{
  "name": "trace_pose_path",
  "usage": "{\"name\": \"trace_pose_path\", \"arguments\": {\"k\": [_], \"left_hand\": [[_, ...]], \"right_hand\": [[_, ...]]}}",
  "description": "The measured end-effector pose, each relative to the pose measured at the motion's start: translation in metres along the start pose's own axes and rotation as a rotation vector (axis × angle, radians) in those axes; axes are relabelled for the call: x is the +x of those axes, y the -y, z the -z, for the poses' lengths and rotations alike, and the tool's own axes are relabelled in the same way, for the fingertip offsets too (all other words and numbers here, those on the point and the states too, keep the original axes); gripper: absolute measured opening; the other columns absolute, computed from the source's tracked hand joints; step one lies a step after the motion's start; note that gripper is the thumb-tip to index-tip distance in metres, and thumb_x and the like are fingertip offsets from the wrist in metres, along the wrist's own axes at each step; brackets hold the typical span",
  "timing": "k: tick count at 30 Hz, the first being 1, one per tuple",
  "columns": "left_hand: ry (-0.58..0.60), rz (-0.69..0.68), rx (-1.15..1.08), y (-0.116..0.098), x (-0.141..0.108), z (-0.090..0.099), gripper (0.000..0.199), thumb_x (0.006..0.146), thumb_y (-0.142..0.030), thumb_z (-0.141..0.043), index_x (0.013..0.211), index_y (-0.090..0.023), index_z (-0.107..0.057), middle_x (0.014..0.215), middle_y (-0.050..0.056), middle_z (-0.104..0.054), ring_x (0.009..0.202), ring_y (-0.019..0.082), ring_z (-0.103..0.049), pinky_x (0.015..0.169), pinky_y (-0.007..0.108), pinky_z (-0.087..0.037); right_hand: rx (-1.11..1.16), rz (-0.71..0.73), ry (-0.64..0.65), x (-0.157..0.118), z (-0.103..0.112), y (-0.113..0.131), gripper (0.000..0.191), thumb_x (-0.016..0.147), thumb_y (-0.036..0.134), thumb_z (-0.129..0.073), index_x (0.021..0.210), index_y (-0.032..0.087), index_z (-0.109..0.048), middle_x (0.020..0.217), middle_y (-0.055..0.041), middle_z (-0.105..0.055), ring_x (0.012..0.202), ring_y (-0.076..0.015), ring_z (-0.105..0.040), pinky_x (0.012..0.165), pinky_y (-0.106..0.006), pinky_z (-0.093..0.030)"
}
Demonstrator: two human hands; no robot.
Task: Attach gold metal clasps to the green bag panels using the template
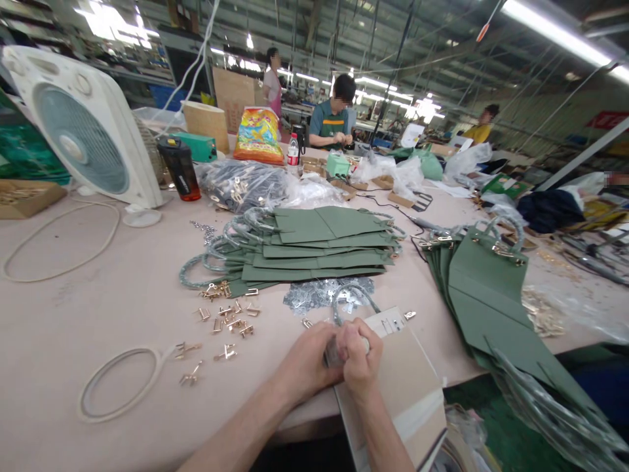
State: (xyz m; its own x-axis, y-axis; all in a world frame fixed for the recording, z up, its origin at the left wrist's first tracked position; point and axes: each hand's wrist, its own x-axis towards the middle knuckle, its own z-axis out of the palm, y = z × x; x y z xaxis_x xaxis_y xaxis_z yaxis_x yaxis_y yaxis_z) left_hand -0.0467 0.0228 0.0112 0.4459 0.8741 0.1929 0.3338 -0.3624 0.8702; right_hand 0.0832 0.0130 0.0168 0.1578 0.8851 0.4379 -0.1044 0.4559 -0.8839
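Note:
My left hand (314,357) and my right hand (360,357) are together at the table's front edge, both closed around a greyish object (336,353) that is mostly hidden by the fingers. Under and beside them lies a beige panel (405,380) with small slots at its top end, overhanging the edge. A wrapped loop handle (339,301) rises just behind my hands, and a gold clasp (409,315) is by the panel's top corner. Flat metal plates (309,296) are scattered behind. Gold fittings (236,321) lie to the left.
Green bag panels (324,246) are stacked mid-table; more green panels (486,288) hang over the right edge. On the left are a fan (83,128), a dark bottle (179,169) and a tape roll (118,387). A person (328,121) sits across the table.

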Motion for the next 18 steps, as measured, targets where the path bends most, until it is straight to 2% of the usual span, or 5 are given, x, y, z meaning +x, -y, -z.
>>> {"name": "trace_pose_path", "arguments": {"k": [3, 6, 10, 12, 18], "left_hand": [[-0.001, -0.021, 0.012, 0.0, -0.001, 0.0, 0.036, 0.073, -0.019, -0.081, 0.107, -0.024, -0.07, 0.11, 0.004, -0.071, 0.104, 0.024, -0.065, 0.094, 0.034, -0.052], [-0.023, 0.006, 0.063, 0.003, -0.002, -0.002, 0.054, 0.073, -0.024, -0.086, 0.123, -0.023, -0.067, 0.123, 0.006, -0.07, 0.114, 0.026, -0.065, 0.103, 0.039, -0.052], [-0.026, 0.014, 0.139, 0.008, -0.004, -0.005, 0.063, 0.072, -0.028, -0.088, 0.13, -0.023, -0.065, 0.132, 0.007, -0.068, 0.123, 0.028, -0.063, 0.111, 0.044, -0.05], [-0.032, 0.009, 0.157, 0.009, -0.006, -0.006, 0.061, 0.075, -0.03, -0.087, 0.132, -0.024, -0.064, 0.135, 0.007, -0.067, 0.127, 0.028, -0.061, 0.113, 0.045, -0.049], [-0.078, -0.051, 0.206, 0.012, -0.011, -0.007, 0.052, 0.086, -0.026, -0.076, 0.136, -0.024, -0.062, 0.146, 0.01, -0.06, 0.136, 0.029, -0.056, 0.119, 0.049, -0.046]], "right_hand": [[0.089, -0.006, -0.03, -0.008, 0.006, -0.017, 0.042, 0.104, 0.034, -0.055, 0.065, 0.021, -0.046, 0.054, 0.0057, -0.042, 0.048, -0.0105, -0.038, 0.049, -0.026, -0.03], [0.23, -0.014, -0.103, -0.009, 0.021, -0.009, 0.039, 0.102, 0.035, -0.055, 0.066, 0.022, -0.046, 0.053, 0.007, -0.038, 0.045, -0.0101, -0.034, 0.044, -0.023, -0.027], [0.296, 0.02, -0.444, 0.004, 0.058, 0.018, 0.037, 0.101, 0.033, -0.053, 0.067, 0.022, -0.045, 0.052, 0.0087, -0.034, 0.041, -0.0084, -0.029, 0.041, -0.021, -0.025], [0.266, 0.032, -0.561, 0.01, 0.08, 0.028, 0.037, 0.1, 0.034, -0.054, 0.067, 0.021, -0.045, 0.052, 0.0089, -0.035, 0.04, -0.0075, -0.028, 0.04, -0.02, -0.025], [0.222, -0.112, -0.598, 0.01, 0.117, 0.034, 0.039, 0.097, 0.04, -0.062, 0.067, 0.02, -0.045, 0.053, 0.0091, -0.037, 0.041, -0.0061, -0.032, 0.039, -0.019, -0.029]]}}
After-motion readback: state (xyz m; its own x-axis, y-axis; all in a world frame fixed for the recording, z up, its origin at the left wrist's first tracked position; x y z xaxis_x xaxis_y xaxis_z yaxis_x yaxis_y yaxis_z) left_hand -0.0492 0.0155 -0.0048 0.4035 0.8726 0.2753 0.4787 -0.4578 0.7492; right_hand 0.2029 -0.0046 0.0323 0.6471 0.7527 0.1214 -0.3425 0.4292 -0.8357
